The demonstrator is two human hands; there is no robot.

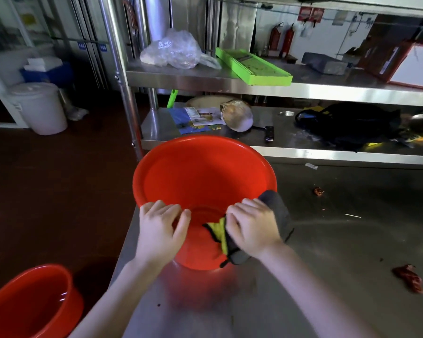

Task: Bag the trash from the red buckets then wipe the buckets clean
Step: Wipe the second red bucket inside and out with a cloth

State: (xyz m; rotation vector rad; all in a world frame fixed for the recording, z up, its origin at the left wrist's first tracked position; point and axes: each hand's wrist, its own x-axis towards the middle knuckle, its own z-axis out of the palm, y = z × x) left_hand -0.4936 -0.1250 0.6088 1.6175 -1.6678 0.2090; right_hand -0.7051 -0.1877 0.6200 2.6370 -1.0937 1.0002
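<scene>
Left hand (160, 230): fingers curled over near rim of red bucket (193, 172), gripping it. Right hand (253, 228): fingers closed around grey cloth (279, 211) with yellow edge, pressing it on same rim, just beside left hand. Bucket on steel table (340, 240), mouth tipped toward person. Second red bucket (22, 308) lower left, well apart, off table.

A bucket (200, 172) stands on the table (340, 240) near its left edge; the left hand (159, 230) grips the near rim; the right hand (252, 228), beside it, holds a cloth (279, 211) over that rim; a second bucket (22, 306) sits lower, off left; scraps (409, 278) lie on the table to the right; behind, a shelf (327, 90) carries a bag (174, 50) and a slicer (252, 65).
</scene>
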